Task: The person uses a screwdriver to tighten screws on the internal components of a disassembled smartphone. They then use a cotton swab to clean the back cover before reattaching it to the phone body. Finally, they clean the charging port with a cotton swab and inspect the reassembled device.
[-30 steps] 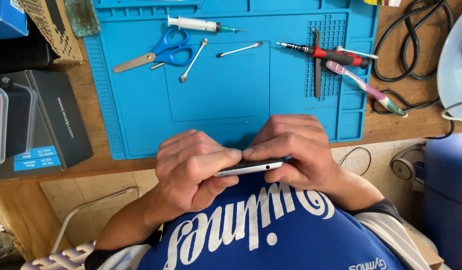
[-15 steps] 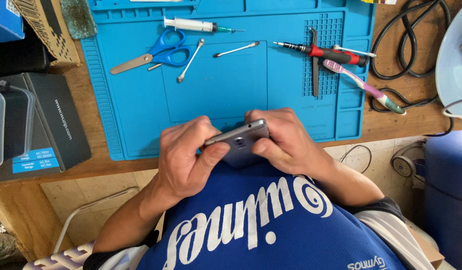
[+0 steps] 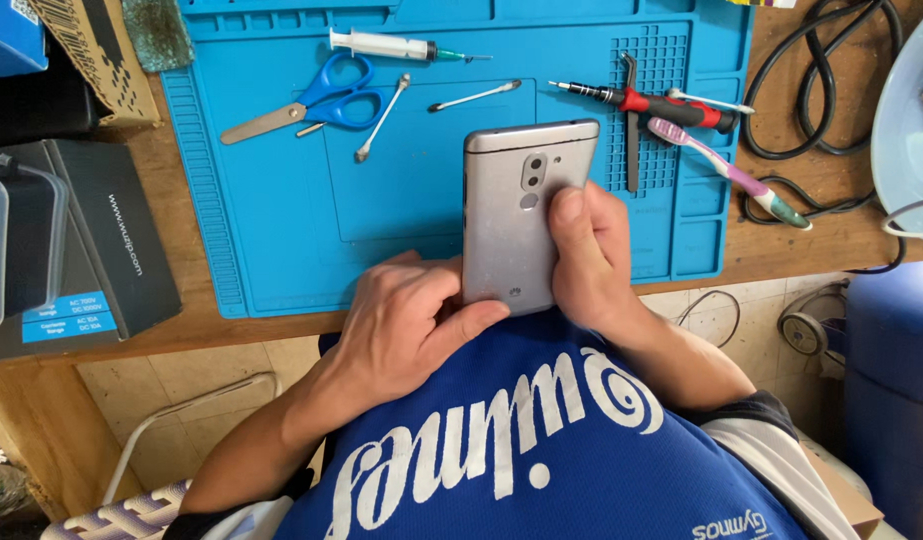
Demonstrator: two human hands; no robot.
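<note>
Silver phone [image 3: 507, 215] held back-side up over the near edge of the blue mat [image 3: 282, 200], long axis running near-to-far, camera end far. Both hands on it at the near half: left hand [image 3: 402, 325] curled around the near-left corner, thumb pressed along the bottom edge; right hand [image 3: 587, 260] clamped on the right edge, thumb flat on the back just right of the camera lenses. Neither hand spread; both closed onto the phone body. Hands about equally close, right reaching further up the long side, left anchoring the near end. Far end of the phone free, overhanging the mat, not resting on the table [image 3: 197, 320]. Tools well apart on the far side of the mat: blue scissors [image 3: 322, 95] far-left, syringe [image 3: 392, 45] beyond them, two cotton swabs [image 3: 382, 118], red-collared screwdriver [image 3: 642, 100] and toothbrush [image 3: 727, 172] far-right. Black box [image 3: 112, 245] left of the mat, cables [image 3: 792, 90] at far right.
</note>
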